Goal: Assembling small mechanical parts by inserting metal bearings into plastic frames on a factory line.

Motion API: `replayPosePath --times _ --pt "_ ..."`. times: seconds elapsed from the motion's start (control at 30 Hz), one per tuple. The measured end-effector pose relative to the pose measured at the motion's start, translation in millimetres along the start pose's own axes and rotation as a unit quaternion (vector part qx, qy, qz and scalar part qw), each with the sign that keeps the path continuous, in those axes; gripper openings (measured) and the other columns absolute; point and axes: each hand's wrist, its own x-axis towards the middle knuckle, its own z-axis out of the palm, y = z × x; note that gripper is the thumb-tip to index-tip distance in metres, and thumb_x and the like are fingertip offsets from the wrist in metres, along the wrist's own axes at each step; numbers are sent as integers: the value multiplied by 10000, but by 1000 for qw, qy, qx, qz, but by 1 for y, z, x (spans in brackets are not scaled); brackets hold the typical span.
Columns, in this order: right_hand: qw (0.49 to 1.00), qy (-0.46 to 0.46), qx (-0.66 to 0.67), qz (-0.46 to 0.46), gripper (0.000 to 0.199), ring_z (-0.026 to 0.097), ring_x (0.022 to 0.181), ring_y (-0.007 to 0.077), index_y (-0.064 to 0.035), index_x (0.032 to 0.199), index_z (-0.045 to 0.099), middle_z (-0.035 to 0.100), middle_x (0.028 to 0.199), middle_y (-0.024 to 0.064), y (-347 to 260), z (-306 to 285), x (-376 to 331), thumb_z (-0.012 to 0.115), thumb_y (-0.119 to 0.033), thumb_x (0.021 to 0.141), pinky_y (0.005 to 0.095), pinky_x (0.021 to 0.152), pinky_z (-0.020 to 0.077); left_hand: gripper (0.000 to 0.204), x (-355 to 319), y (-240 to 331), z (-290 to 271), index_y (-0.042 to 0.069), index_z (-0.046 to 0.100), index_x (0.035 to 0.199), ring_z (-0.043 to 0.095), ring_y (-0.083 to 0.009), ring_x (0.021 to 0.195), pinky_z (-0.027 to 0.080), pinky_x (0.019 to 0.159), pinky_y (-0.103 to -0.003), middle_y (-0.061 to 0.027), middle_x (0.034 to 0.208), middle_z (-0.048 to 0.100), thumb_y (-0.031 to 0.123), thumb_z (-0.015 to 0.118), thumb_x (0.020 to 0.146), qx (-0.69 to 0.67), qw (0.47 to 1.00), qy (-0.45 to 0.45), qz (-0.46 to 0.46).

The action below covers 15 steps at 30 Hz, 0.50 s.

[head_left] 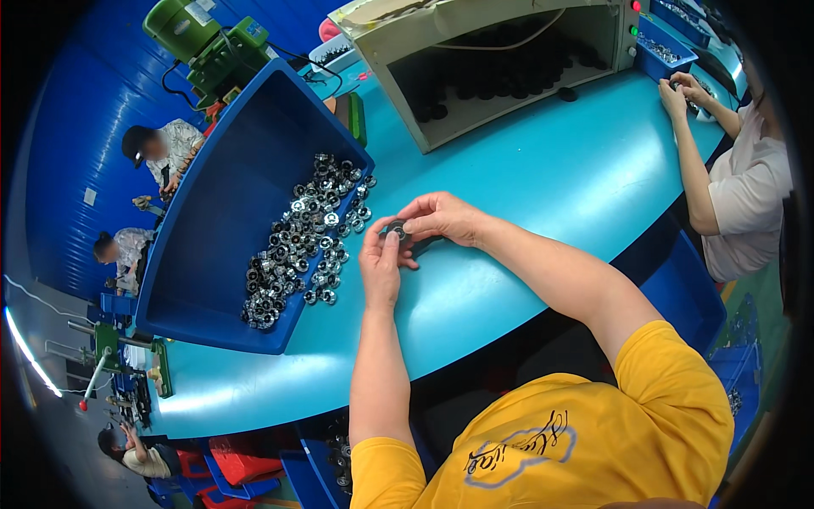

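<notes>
My left hand (379,265) and my right hand (447,218) meet over the table, fingers closed together around a small round dark part (396,229). Its face points up between my thumbs; the fingers cover much of its rim. Just left of my hands, shiny metal and black round parts (320,219) lie heaped at the mouth of a large blue bin (222,144). Several of these parts have spilled past its edge onto the turquoise table (517,199). A dark patch shows below my right fingers, and I cannot make out what it is.
Ahead stands an open-fronted beige box (407,106) with many black round pieces inside. One black disc (568,94) lies by its opening. A green machine (191,34) rises behind the bin. To the right a co-worker (746,187) handles something small near a blue tray (664,55).
</notes>
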Motion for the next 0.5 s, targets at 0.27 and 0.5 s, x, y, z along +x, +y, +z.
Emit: replayPosePath --times 0.27,0.5 --pt "999 32 -16 -17 361 677 994 183 18 1191 641 686 1091 112 7 8 7 759 -91 868 316 870 578 311 4 -6 -3 73 574 1304 581 -65 725 502 532 -203 -26 965 652 57 594 994 72 996 8 48" --pt "999 22 -28 -30 351 666 1004 173 15 1177 661 693 1090 110 13 2 7 742 -170 890 314 884 552 510 6 -12 6 74 517 1343 623 -83 848 488 614 -197 -38 1027 665 -18 709 879 117 990 -8 74"
